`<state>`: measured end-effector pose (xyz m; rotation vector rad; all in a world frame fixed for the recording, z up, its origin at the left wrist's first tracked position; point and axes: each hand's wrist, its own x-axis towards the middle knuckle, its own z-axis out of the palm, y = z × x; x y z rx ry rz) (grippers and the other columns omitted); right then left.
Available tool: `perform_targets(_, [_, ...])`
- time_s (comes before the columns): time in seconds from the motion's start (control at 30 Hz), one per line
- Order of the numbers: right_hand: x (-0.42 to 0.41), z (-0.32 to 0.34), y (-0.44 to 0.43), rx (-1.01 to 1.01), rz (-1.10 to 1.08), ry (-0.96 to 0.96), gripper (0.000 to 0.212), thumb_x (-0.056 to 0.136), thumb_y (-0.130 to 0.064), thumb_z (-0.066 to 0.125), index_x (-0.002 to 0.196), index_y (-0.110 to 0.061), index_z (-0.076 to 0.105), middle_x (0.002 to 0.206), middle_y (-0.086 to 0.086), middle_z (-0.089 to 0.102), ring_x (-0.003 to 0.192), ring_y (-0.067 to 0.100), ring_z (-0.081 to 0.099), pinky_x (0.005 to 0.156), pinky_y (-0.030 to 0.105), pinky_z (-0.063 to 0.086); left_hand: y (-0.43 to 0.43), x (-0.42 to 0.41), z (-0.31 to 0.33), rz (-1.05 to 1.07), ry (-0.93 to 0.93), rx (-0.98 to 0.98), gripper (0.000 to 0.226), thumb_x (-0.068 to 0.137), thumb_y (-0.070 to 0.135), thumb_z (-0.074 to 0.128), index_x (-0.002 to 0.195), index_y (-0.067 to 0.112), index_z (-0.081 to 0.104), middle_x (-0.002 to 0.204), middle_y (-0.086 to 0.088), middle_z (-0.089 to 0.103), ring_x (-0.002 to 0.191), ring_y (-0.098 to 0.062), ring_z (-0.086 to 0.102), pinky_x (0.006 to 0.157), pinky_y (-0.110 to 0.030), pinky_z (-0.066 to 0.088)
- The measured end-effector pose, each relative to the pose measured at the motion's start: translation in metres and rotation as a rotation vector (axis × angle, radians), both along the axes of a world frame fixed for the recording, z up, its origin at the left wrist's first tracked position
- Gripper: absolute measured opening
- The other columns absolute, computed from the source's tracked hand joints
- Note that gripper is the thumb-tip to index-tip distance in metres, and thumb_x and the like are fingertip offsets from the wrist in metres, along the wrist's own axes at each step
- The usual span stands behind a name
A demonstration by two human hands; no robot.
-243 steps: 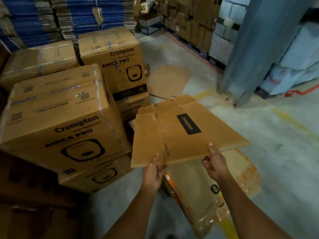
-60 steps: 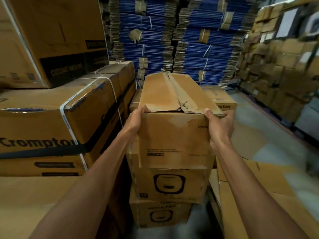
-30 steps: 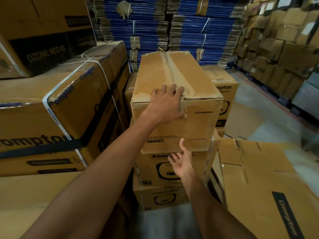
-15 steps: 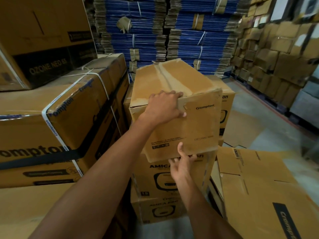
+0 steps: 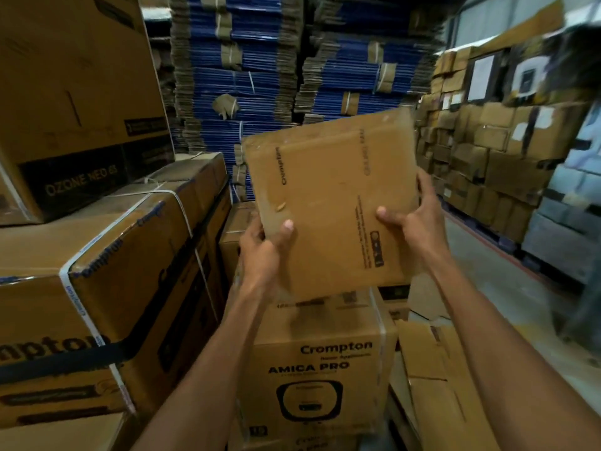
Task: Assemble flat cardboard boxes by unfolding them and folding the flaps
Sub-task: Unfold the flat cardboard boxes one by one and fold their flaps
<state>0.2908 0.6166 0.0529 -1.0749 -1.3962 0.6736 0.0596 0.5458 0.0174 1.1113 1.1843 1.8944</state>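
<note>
The 2 hands hold a brown cardboard box (image 5: 331, 190) up at chest height. The left hand (image 5: 265, 252) grips its lower left corner with the thumb on the near face, and the right hand (image 5: 413, 219) clasps its right edge. The box is tilted, with 1 broad scuffed face towards the camera and "Crompton" printed sideways. Directly below stands an Amica Pro carton (image 5: 322, 362). A strapped carton (image 5: 107, 275) crowds the left under an Ozone Neo carton (image 5: 74, 92), and flat cardboard (image 5: 432, 369) lies on the right. Behind rise blue bundled stacks (image 5: 260, 76) and a wall of brown cartons (image 5: 481, 157).
</note>
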Motion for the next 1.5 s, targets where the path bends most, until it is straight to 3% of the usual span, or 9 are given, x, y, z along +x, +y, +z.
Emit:
perform_targets(0.33, [-0.04,0.059,0.0,0.176,0.026,-0.96,0.101,0.073,-0.039,0.086,0.151,-0.053,0.023,0.137,0.002,0.052,0.126,0.024,0.049,0.096,0.044,0.042,0.003,0.084,-0.11,-0.077,-0.783,-0.01,0.048,0.094,0.024,0.065,0.141,0.03,0.055,0.134,-0.004,0.068,0.125,-0.027,0.063,0.107,-0.051,0.048])
perform_targets(0.57, [-0.084,-0.011,-0.014,0.382,0.18,-1.303,0.087,0.085,-0.032,0.077,0.153,-0.052,0.026,0.147,-0.001,0.046,0.13,0.022,0.048,0.105,0.038,0.039,-0.009,0.096,-0.178,-0.118,-0.858,-0.58,0.051,0.104,0.031,0.057,0.145,0.003,0.049,0.156,-0.024,0.036,0.142,-0.039,0.042,0.111,-0.043,0.046])
perform_targets(0.73, [-0.08,-0.049,-0.016,0.382,0.203,-1.315,0.088,0.086,-0.036,0.076,0.154,-0.051,0.023,0.153,0.003,0.042,0.138,0.024,0.042,0.116,0.044,0.031,-0.015,0.059,-0.186,-0.185,-0.395,-0.849,0.046,0.106,0.044,0.048,0.13,0.007,0.058,0.109,-0.007,0.066,0.079,-0.021,0.065,0.061,-0.03,0.055])
perform_targets(0.83, [-0.073,-0.055,-0.021,0.368,0.24,-1.3,0.081,0.089,-0.04,0.073,0.155,-0.049,0.025,0.155,0.001,0.041,0.141,0.023,0.039,0.119,0.044,0.028,-0.027,0.032,-0.17,-0.342,0.099,-0.976,0.058,0.09,0.063,0.058,0.128,0.019,0.063,0.125,-0.006,0.066,0.106,-0.024,0.065,0.092,-0.042,0.056])
perform_targets(0.93, [-0.072,-0.052,-0.025,0.325,0.279,-1.093,0.052,0.097,-0.046,0.061,0.146,-0.034,0.049,0.147,-0.005,0.053,0.135,0.017,0.048,0.116,0.043,0.036,-0.034,0.021,-0.115,-0.22,0.541,-0.703,0.017,0.089,0.04,0.068,0.094,0.025,0.073,0.098,0.003,0.074,0.089,-0.008,0.069,0.086,-0.038,0.061])
perform_targets(1.03, [-0.072,-0.051,-0.022,0.248,0.217,-0.843,0.036,0.103,-0.042,0.053,0.128,-0.02,0.067,0.129,-0.002,0.068,0.116,0.017,0.061,0.103,0.04,0.048,-0.035,0.02,-0.039,0.037,0.784,-0.251,0.021,0.098,0.021,0.066,0.079,0.029,0.067,0.071,0.014,0.065,0.063,0.006,0.061,0.058,-0.014,0.049])
perform_targets(1.17, [-0.076,-0.049,-0.022,0.223,0.038,-0.799,0.031,0.1,-0.036,0.059,0.121,-0.015,0.07,0.114,0.006,0.074,0.101,0.024,0.068,0.092,0.041,0.055,-0.007,0.007,0.022,0.251,0.981,0.077,0.008,0.097,0.016,0.064,0.098,0.018,0.072,0.079,0.018,0.062,0.074,0.005,0.059,0.067,-0.006,0.044])
perform_targets(1.3, [-0.08,-0.046,-0.027,0.137,0.006,-0.864,0.04,0.098,-0.046,0.06,0.121,-0.015,0.068,0.114,0.009,0.072,0.099,0.027,0.065,0.087,0.04,0.054,0.038,-0.015,0.017,0.132,1.269,-0.215,0.024,0.099,0.017,0.057,0.121,0.015,0.067,0.119,-0.002,0.068,0.104,-0.015,0.061,0.087,-0.025,0.048])
perform_targets(1.5, [-0.078,-0.036,-0.019,-0.052,0.066,-0.883,0.048,0.096,-0.048,0.06,0.134,-0.019,0.06,0.128,0.009,0.065,0.115,0.028,0.057,0.096,0.039,0.049,0.056,-0.021,-0.01,0.142,1.38,-0.296,0.033,0.103,0.034,0.046,0.129,0.021,0.061,0.131,-0.003,0.062,0.116,-0.02,0.056,0.102,-0.045,0.046])
